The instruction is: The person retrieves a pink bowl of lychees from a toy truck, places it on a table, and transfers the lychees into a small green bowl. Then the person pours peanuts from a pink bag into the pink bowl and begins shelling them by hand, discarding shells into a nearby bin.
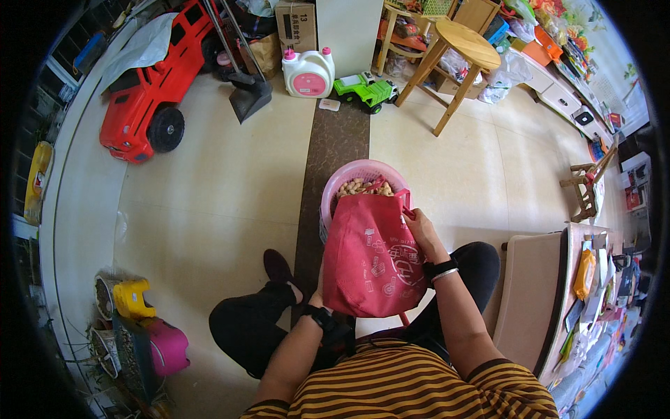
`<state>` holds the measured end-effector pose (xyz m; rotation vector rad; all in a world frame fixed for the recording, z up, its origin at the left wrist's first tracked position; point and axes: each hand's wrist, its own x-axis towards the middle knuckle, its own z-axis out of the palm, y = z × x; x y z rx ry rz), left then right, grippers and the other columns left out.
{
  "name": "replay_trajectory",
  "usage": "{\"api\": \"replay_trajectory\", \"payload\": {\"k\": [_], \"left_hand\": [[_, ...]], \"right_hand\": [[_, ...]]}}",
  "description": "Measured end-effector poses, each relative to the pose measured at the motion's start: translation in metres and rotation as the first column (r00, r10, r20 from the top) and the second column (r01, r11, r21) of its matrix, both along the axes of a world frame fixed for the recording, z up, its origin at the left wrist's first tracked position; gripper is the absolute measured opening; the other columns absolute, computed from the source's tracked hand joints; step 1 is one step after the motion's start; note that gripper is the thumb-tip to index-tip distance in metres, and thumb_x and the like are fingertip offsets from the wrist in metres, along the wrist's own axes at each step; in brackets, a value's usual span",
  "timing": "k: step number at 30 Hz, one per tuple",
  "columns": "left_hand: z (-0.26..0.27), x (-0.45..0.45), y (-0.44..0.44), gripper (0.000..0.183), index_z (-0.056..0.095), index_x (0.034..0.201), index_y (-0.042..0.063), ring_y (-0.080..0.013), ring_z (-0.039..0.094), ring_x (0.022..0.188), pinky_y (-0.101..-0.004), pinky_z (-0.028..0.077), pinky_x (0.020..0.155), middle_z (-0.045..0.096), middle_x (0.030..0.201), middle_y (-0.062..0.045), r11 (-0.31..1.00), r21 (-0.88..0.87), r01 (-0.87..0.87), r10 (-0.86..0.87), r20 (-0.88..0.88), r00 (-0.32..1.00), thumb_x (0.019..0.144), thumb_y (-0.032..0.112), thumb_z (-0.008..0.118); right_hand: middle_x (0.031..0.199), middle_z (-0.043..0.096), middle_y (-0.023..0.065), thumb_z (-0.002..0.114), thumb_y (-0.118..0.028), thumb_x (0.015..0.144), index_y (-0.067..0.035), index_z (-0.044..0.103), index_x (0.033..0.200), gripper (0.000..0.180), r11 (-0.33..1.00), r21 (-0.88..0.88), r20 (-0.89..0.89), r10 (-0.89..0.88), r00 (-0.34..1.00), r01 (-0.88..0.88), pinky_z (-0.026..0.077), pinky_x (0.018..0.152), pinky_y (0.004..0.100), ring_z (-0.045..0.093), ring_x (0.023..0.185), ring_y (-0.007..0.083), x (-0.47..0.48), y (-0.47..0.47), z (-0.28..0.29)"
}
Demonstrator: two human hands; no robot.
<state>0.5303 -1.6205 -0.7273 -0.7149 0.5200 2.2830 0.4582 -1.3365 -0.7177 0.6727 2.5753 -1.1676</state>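
A red fabric bag (366, 251) with white printing is tilted in front of me, its mouth over a pink plastic basket (328, 201). Peanuts in their shells (356, 186) show in the basket beyond the bag's edge. My right hand (421, 230) grips the bag's upper right edge near a handle. Against the bag's lower left side is my left hand (318, 294), its fingers mostly hidden behind the fabric. The bag also hides the near part of the basket.
A wooden stool (466, 44), a green toy truck (369, 91) and a white jug (309, 73) stand beyond the basket. Ahead to the left are a red toy car (157, 89) and a dustpan (250, 99). A cluttered table (534, 293) stands at my right.
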Motion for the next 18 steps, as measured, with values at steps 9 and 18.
{"api": "replay_trajectory", "payload": {"k": [9,18], "left_hand": [[0.044,-0.015,-0.012,0.062,0.052,0.138,0.006,-0.0238,0.057,0.121,-0.0381,0.045,0.105,0.058,0.136,-0.01,0.978,-0.205,-0.045,-0.002,-0.225,0.974,0.097,0.052,0.054],[0.044,-0.022,-0.004,0.067,0.03,0.154,0.011,-0.0212,0.049,0.131,-0.0377,0.041,0.108,0.046,0.148,-0.008,0.988,-0.145,0.061,-0.102,-0.294,0.95,0.097,0.03,0.062]], "right_hand": [[0.099,0.07,0.0298,0.061,-0.043,0.092,0.008,0.066,0.109,0.054,0.996,-0.088,0.054,-0.015,0.998,0.02,0.052,0.084,0.0433,0.069,0.098,0.0395,-0.009,-0.007,0.034],[0.096,0.071,0.0262,0.063,-0.04,0.092,0.007,0.066,0.11,0.05,0.999,-0.049,-0.024,-0.003,1.0,0.002,0.054,0.078,0.0411,0.071,0.09,0.0359,-0.008,-0.019,0.054]]}}
